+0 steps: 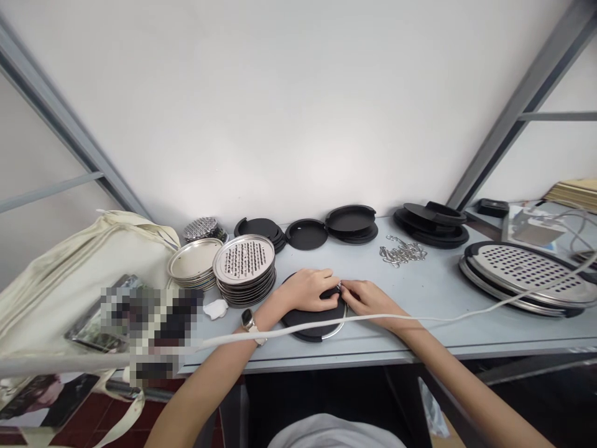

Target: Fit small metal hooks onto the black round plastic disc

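A cream cloth tote bag (56, 302) slumps at the far left of the black round cover (303, 320); its inside is hidden. Behind the cover stand shallow black rimmed lids (306, 235), some in short piles. Mosaic squares blot part of the bag's front, so any lettering there is unreadable.

The cover lies at the near side of the grey desk (443, 270), matt and dark, with a bright metal rim (336, 330) showing along its near right edge. The left hand (312, 289) spreads over its top, fingers bent toward the right edge; the right hand (366, 297) has thumb and fingertip together at that edge, beside a tiny silvery bit. I cannot tell whether either grip is closed on anything.

Just left of the cover rises a stack of round metal grater discs (245, 261), and beyond that, plain metal discs (191, 260). A crumpled white tissue (215, 309) is also left of it. Behind and right of the cover lies a heap of small wire hooks (403, 252); well to its right, perforated metal discs (536, 267) with black edging.
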Available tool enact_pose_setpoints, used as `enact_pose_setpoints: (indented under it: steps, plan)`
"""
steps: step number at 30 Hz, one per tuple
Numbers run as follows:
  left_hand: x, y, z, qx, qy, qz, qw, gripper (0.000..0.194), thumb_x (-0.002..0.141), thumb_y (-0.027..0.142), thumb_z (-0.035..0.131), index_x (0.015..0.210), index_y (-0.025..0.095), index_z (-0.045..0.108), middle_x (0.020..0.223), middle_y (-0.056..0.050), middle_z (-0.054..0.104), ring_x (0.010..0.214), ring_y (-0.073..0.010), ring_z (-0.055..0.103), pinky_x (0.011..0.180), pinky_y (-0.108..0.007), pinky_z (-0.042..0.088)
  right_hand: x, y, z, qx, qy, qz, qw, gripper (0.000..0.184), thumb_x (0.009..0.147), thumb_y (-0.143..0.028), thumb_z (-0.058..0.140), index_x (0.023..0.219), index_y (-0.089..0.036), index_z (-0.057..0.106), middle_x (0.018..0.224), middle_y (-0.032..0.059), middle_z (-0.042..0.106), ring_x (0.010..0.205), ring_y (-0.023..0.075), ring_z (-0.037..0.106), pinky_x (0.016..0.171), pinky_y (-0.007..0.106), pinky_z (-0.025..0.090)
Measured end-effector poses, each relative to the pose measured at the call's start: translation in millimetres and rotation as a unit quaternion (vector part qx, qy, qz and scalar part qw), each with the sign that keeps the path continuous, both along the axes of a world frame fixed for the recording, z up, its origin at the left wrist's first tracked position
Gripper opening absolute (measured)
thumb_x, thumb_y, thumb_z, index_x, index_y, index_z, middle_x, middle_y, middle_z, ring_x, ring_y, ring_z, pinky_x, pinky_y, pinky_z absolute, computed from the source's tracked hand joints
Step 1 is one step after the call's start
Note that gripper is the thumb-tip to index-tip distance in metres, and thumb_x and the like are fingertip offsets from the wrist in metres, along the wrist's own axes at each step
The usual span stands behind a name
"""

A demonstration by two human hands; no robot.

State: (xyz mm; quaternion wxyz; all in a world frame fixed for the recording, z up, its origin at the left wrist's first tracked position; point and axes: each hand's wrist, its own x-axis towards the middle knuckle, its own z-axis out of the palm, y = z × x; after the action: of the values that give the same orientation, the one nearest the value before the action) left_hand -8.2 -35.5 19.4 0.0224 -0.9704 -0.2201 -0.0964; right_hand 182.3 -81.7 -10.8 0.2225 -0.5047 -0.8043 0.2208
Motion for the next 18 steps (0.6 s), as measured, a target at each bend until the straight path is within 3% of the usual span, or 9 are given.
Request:
enact_pose_setpoints:
  steps: [10, 18]
  plan:
    - [-0.2, 1.0, -0.4, -0.017, 0.007, 0.0, 1.0, 0.018, 0.087, 0.036, 0.046, 0.086, 0.019, 0.051, 0.084, -0.002, 0.056, 0.07, -0.0154, 0.056, 0.059, -0.026, 0.038, -0.5, 0.0, 1.0, -0.014, 0.004, -0.003, 1.0, 0.031, 0.089, -0.026, 0.036, 0.062, -0.018, 0.049, 0.06, 0.0004, 0.057, 0.053, 0.0125, 0.045, 0.054, 0.024, 0.032]
    - [-0.2, -2.2, 5.5, -0.046, 0.002, -0.001, 0.999, 0.024, 0.087, 0.03, 0.045, 0.109, 0.02, 0.045, 0.094, -0.003, 0.059, 0.078, -0.0176, 0.059, 0.064, -0.027, 0.041, -0.6, 0.3, -1.2, -0.011, -0.004, -0.016, 1.0, 0.03, 0.088, -0.026, 0.037, 0.061, -0.018, 0.049, 0.058, 0.0007, 0.056, 0.052, 0.0128, 0.047, 0.053, 0.024, 0.031]
